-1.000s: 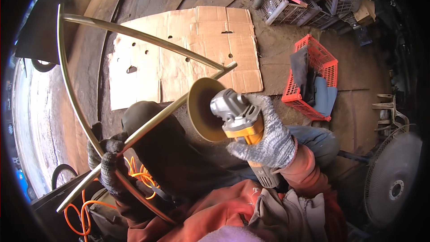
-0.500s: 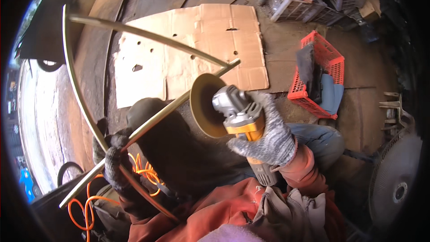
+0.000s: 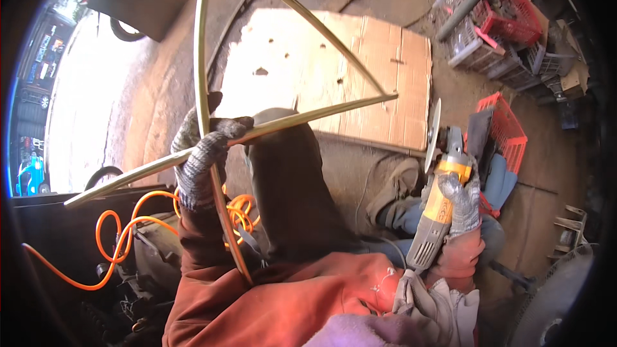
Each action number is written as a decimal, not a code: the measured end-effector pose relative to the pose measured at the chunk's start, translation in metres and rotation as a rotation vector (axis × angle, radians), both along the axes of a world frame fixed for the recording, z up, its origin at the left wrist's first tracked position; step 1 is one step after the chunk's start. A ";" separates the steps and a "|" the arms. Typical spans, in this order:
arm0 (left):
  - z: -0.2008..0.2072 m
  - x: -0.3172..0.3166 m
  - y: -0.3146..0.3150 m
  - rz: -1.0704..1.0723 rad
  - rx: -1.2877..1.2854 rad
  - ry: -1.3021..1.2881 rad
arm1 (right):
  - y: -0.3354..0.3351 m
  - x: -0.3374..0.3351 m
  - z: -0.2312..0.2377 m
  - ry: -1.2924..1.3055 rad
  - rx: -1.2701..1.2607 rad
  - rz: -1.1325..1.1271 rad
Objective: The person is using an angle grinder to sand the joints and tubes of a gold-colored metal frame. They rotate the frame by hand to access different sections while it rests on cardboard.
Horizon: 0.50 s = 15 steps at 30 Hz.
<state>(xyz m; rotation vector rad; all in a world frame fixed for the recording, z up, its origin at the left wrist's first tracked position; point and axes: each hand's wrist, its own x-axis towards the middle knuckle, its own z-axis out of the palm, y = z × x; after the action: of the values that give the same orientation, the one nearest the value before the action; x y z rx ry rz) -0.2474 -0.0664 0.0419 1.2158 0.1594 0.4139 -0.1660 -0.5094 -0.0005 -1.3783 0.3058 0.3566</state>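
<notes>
My left hand, in a dark grey knit glove, is closed round a metal frame where two of its bars cross. The frame is made of long, thin, brass-coloured bars joined at angles, and its far end reaches over the cardboard. On the right, my right hand, in a lighter grey glove, grips a yellow and grey angle grinder. The grinder stands with its head up. Its disc appears nearly edge-on, well apart from the frame.
A flattened cardboard sheet lies on the floor ahead. A red plastic crate holding dark and blue cloths is at right, with stacked crates behind. An orange hose coils at left. A fan stands lower right.
The grinder has moved right, away from the frame, and its disc has turned nearly edge-on. My left hand has shifted the frame up and to the right. The whole view has swung too.
</notes>
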 end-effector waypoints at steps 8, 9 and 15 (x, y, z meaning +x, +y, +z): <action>0.069 0.070 0.037 -0.119 0.280 -0.106 | -0.058 0.035 -0.114 -0.017 0.303 -0.220; 0.079 0.085 0.038 -0.175 0.269 -0.065 | -0.063 0.035 -0.120 -0.076 0.246 -0.210; 0.149 0.147 0.049 -0.382 -0.150 0.036 | -0.100 0.059 -0.223 0.162 0.889 -0.252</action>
<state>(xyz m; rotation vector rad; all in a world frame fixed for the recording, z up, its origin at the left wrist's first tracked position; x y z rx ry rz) -0.1003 -0.0174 0.1905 1.0761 -0.0130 0.0463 -0.1075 -0.6092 -0.2237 -0.4328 0.3866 0.3341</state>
